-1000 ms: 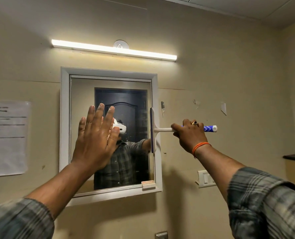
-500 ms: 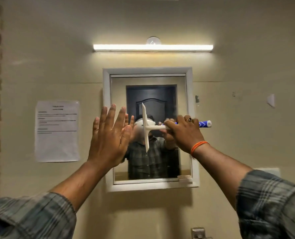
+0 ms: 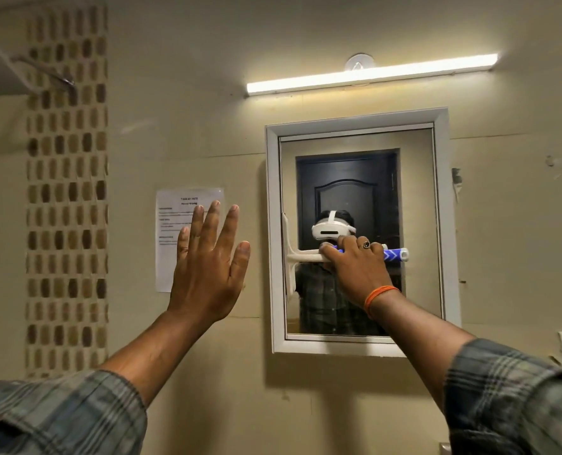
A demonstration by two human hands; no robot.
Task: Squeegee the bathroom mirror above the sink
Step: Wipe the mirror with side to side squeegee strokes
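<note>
Sliding leftward across the glass since half a second ago, the squeegee (image 3: 289, 256) now has its upright blade at the left edge of the mirror (image 3: 417, 198), against the inner side of the white frame. Earlier, the blade stood mid-mirror. The right hand (image 3: 355, 267) grips the white-and-blue handle, fingers curled over it. The left hand (image 3: 209, 257), fingers straight and spread, is now in front of the wall left of the mirror, partly covering a paper notice (image 3: 174, 224), holding nothing.
</note>
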